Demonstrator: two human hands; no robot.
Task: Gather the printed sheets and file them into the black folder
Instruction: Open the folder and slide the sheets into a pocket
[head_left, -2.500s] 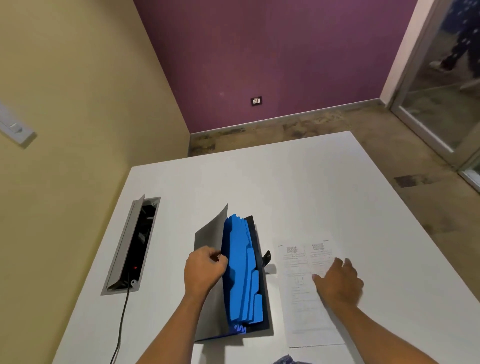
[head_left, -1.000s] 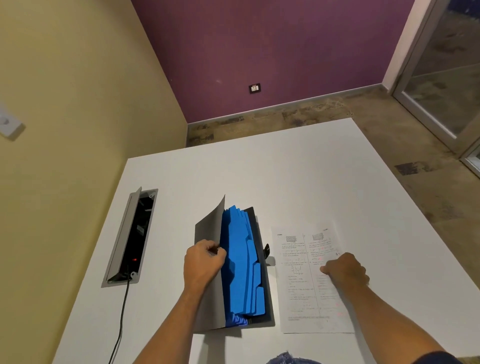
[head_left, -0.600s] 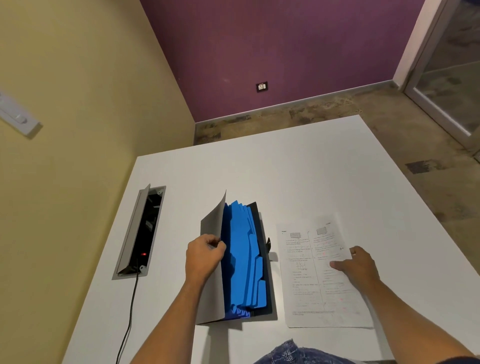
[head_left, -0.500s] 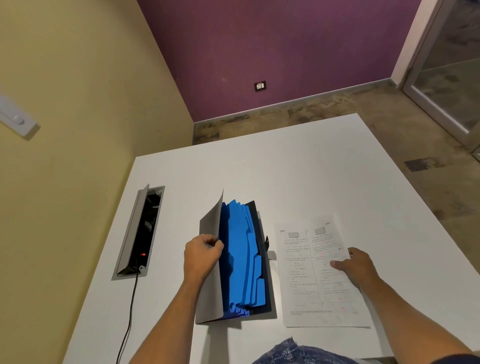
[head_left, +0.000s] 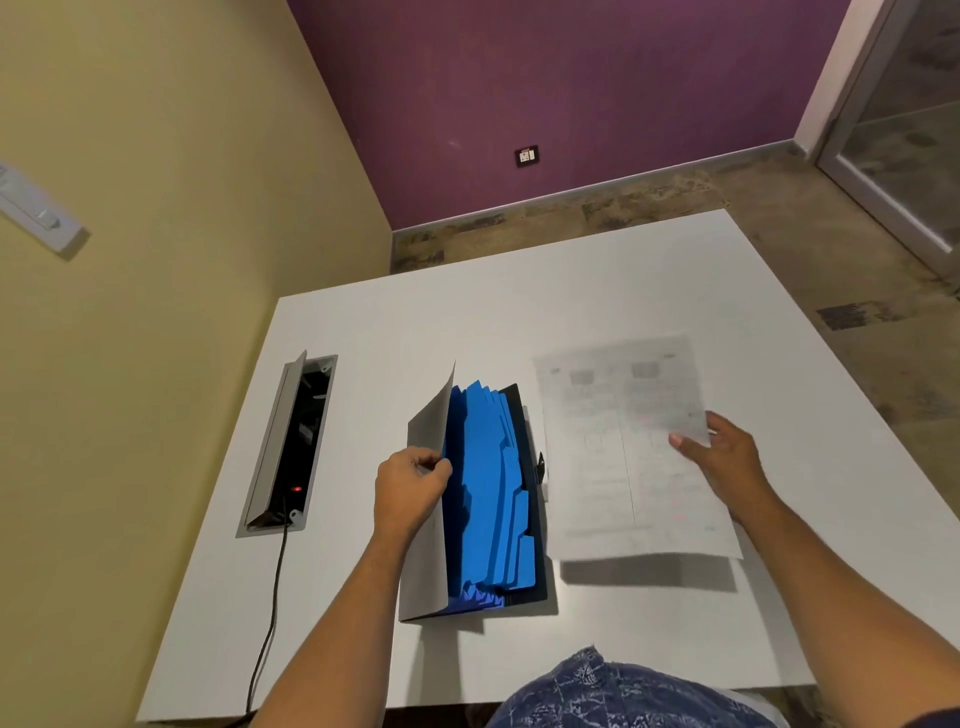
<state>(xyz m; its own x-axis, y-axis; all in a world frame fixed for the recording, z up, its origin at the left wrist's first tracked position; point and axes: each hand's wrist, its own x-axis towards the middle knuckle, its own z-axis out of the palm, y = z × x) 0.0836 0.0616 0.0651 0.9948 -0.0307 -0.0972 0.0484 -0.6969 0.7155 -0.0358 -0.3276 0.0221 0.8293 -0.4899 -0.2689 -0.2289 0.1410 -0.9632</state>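
The black folder (head_left: 535, 519) lies on the white table (head_left: 571, 291) with its grey front cover (head_left: 426, 561) lifted, showing several blue tabbed dividers (head_left: 493, 488). My left hand (head_left: 410, 488) grips the cover's edge and holds it up. To the folder's right, the printed sheets (head_left: 618, 447) hang above the table, blurred by motion, with a shadow beneath them. My right hand (head_left: 727, 462) pinches their right edge, thumb on top.
An open cable box (head_left: 293, 447) with a raised grey lid sits in the table at the left, and a black cable (head_left: 267, 618) runs from it over the near edge. A yellow wall stands close on the left. Patterned blue clothing (head_left: 623, 696) shows below.
My right hand has taken hold of the printed sheets at their right edge and lifted them off the table. My left hand still holds the folder cover up.
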